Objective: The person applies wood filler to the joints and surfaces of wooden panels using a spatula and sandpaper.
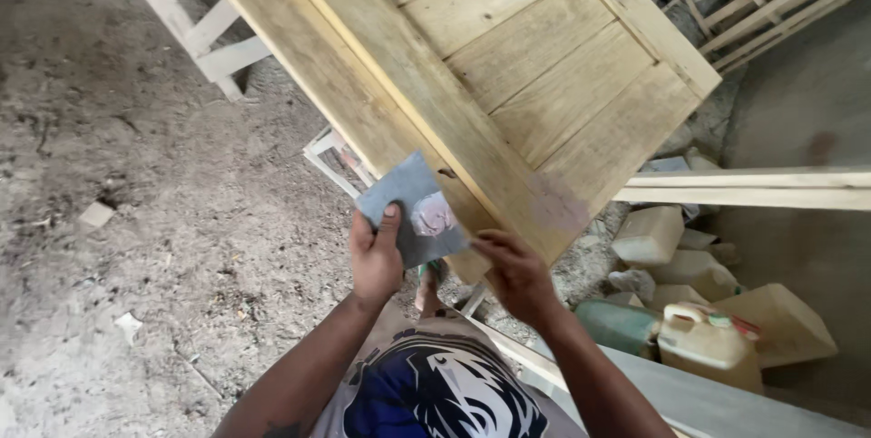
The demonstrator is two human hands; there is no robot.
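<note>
Just above the left hand (375,256), a grey square board (413,211) carrying a pinkish filler dab (434,216) is pinched thumb-on-top, kept flat as a palette. Right hand (513,270) fingers press the wooden door (508,84) edge beside it, holding nothing.

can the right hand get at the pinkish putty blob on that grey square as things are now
Probably yes. The right hand sits right beside the grey square, which the left hand holds up with the pinkish putty blob facing it. Nothing lies between its fingertips and the blob.
</note>
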